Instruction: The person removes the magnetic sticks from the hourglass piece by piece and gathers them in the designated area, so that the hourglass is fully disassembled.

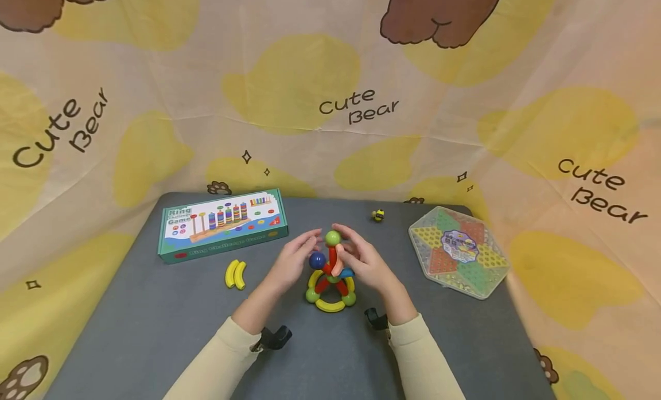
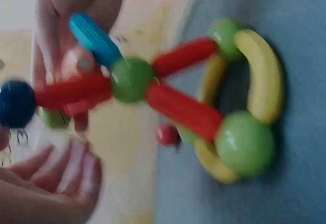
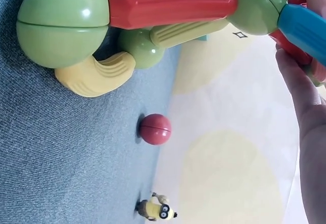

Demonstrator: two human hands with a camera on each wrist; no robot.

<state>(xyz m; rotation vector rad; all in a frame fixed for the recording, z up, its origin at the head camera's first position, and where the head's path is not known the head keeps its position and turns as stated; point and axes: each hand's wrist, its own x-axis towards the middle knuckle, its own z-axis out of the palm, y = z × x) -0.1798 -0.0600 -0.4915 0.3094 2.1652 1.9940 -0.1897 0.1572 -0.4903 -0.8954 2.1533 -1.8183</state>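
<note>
A magnetic stick-and-ball structure stands between the two hands. Its base is a ring of yellow curved sticks (image 1: 330,306) and green balls (image 1: 312,295), with red sticks (image 2: 184,110) slanting up to a central green ball (image 2: 132,79). From there a blue stick (image 3: 304,30) reaches right, and another red stick carries a dark blue ball (image 1: 317,260) at left. My right hand (image 1: 370,263) pinches a salmon-pink curved stick (image 1: 337,268) near an upright red stick topped by a green ball (image 1: 333,237). My left hand (image 1: 290,261) hovers beside the dark blue ball, fingers loosely bent; contact is unclear.
Two yellow curved sticks (image 1: 236,275) lie at left, in front of a ring game box (image 1: 223,225). A small yellow-and-black figure (image 1: 378,215) stands at the back, with a red ball (image 3: 155,129) near it. At right lies a hexagonal checkers case (image 1: 459,252).
</note>
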